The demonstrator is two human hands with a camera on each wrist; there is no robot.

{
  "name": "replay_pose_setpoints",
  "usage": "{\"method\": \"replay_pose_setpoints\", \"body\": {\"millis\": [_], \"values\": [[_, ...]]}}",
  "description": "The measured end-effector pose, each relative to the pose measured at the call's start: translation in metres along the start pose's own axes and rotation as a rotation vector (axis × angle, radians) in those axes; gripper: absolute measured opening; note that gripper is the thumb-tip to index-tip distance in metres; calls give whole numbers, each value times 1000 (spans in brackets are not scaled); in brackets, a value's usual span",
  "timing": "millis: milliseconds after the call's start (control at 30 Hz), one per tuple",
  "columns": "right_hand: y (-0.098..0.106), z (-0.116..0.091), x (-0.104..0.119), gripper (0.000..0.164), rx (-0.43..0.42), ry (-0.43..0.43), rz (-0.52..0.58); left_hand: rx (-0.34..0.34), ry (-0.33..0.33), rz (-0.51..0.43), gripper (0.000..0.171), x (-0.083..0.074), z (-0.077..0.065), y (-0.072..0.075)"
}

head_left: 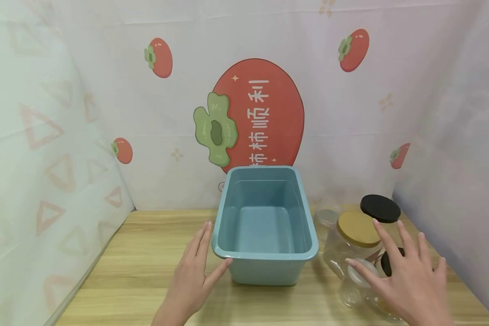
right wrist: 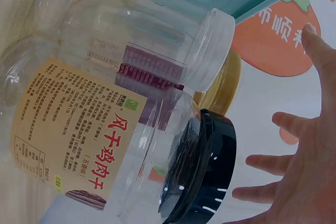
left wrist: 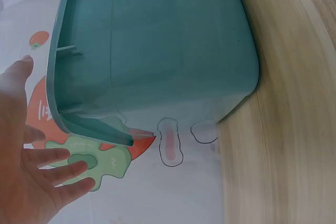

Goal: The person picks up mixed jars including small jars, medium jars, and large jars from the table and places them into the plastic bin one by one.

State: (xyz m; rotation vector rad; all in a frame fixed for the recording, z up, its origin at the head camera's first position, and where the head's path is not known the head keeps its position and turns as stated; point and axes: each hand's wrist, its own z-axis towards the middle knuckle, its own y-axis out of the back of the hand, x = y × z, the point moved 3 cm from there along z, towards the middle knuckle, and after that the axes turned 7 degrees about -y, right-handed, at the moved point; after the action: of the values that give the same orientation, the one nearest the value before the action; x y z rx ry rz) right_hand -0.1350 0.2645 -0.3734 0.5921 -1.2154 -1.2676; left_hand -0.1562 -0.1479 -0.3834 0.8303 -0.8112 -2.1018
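Observation:
A blue-green plastic bin (head_left: 265, 270) stands upright on the wooden table, its inside bare. My left hand (head_left: 189, 274) is beside its near left corner, fingers straight and thumb spread; whether it touches the rim I cannot tell. In the left wrist view that hand (left wrist: 47, 166) holds nothing. Over the clear jars at the right, my right hand (head_left: 411, 276) is spread with nothing in it. Below it are a black-lidded jar with a tan label (right wrist: 79, 135) and a jar with a pale, clear lid (head_left: 362, 271). A gold-lidded jar (head_left: 358, 228) stands just behind.
Another jar with a wide black lid (head_left: 380, 208) stands at the back right. A clear jar (head_left: 327, 218) is close to the bin's right side. Printed cloth (head_left: 179, 104) hangs behind the table (head_left: 138, 262) and along both sides.

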Motion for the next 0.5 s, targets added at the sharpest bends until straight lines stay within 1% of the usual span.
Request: {"method": "replay_pose_setpoints", "body": {"millis": [100, 267, 500], "values": [[0, 0, -2, 111, -18, -3, -5, -12, 19, -25, 84, -1, -1, -2], [2, -1, -4, 110, -62, -3, -8, -39, 28, -60, 80, -1, -1, -5], [5, -2, -8, 109, -110, -22, -15, -58, 67, -150, 77, -2, -1, -10]]}}
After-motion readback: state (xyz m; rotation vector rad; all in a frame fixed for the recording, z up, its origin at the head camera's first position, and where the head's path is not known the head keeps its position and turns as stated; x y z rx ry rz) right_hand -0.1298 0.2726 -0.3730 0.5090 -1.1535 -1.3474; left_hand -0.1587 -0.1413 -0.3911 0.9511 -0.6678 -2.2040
